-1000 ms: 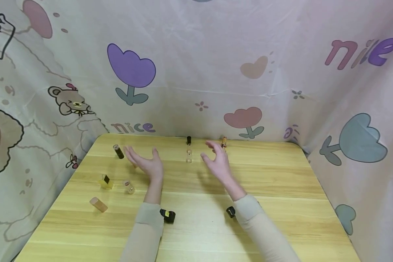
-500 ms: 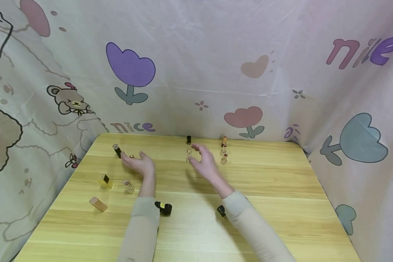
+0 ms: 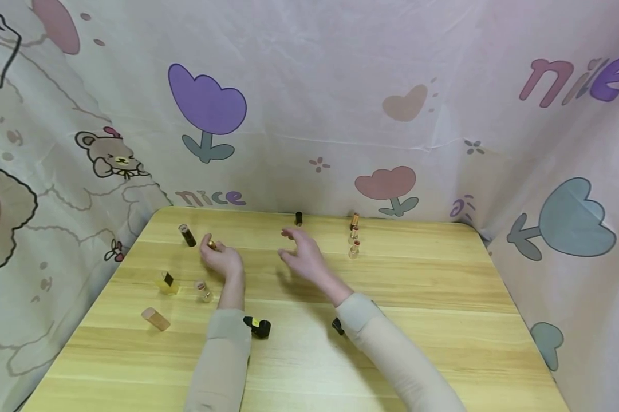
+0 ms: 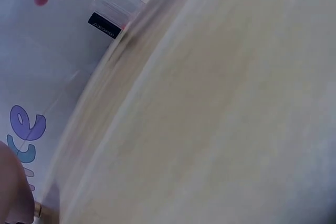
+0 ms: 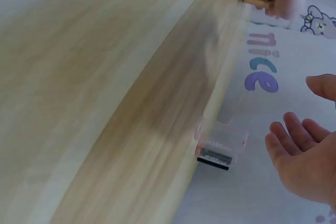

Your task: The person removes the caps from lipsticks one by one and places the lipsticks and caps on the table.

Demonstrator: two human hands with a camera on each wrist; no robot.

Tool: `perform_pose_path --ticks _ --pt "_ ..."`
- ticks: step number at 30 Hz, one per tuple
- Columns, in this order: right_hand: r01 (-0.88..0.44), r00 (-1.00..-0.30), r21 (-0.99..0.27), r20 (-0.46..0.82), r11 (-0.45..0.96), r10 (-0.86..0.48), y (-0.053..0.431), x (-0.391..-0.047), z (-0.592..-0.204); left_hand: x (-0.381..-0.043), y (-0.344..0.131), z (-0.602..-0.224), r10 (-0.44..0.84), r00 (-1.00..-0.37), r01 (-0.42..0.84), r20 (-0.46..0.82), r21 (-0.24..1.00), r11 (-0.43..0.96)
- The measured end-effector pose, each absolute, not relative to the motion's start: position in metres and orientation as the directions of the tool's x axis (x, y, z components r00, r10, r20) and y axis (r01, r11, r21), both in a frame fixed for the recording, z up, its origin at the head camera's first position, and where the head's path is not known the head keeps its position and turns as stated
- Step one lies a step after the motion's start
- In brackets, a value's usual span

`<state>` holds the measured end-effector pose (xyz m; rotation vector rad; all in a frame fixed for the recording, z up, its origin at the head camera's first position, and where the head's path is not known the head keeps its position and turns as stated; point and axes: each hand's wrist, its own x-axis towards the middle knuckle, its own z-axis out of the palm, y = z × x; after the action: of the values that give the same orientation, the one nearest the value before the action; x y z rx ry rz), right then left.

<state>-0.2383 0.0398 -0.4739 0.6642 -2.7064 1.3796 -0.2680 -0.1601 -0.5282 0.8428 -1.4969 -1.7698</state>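
My left hand (image 3: 223, 258) holds a small gold lipstick tube (image 3: 212, 245) in its curled fingers at the back left of the table. The tube's gold side (image 5: 256, 0) also shows in the right wrist view. My right hand (image 3: 304, 257) hovers over the back middle, fingers apart, holding nothing. Just beyond it stands a black-capped tube (image 3: 299, 218). Clear tubes (image 5: 220, 137) near it show in the right wrist view; in the head view the right hand covers them. Left of my left hand stands a dark lipstick tube (image 3: 188, 236).
Nearer on the left are a yellow bottle with a black cap (image 3: 168, 284), a clear tube with a red top (image 3: 203, 292) and a beige tube (image 3: 156, 319). Three small lipsticks (image 3: 354, 234) line up at the back right. A printed curtain (image 3: 288, 114) rises behind the wooden table (image 3: 417, 286).
My left hand went from spread fingers to gripping the gold lipstick tube. My right hand has moved left from the lipsticks at the back right to the middle.
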Motion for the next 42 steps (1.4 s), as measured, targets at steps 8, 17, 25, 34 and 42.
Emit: perform_pose_path --ticks 8,17,25,34,42 --pt "-0.413 -0.894 -0.723 0.207 0.554 -0.397 0.026 -0.245 -0.479 -0.258 -0.151 -0.520 -0.781 -0.620 0.071 -0.079 0.985 -0.156" --pt "-0.401 -0.899 -0.705 0.179 0.584 -0.400 0.014 -0.248 -0.482 -0.246 -0.131 -0.508 -0.708 -0.704 0.189 -0.065 0.943 -0.275" --pt "-0.409 -0.894 -0.701 0.178 0.585 -0.412 0.006 -0.249 -0.486 -0.237 -0.110 -0.497 -0.646 -0.763 0.235 -0.018 0.923 -0.304" --pt "-0.432 -0.887 -0.678 0.201 0.595 -0.415 0.005 -0.248 -0.486 -0.232 -0.095 -0.493 -0.581 -0.814 0.226 0.001 0.922 -0.316" --pt "-0.472 -0.875 -0.661 0.272 0.583 -0.400 0.006 -0.247 -0.486 -0.230 -0.087 -0.493 -0.540 -0.842 0.187 -0.014 0.930 -0.316"
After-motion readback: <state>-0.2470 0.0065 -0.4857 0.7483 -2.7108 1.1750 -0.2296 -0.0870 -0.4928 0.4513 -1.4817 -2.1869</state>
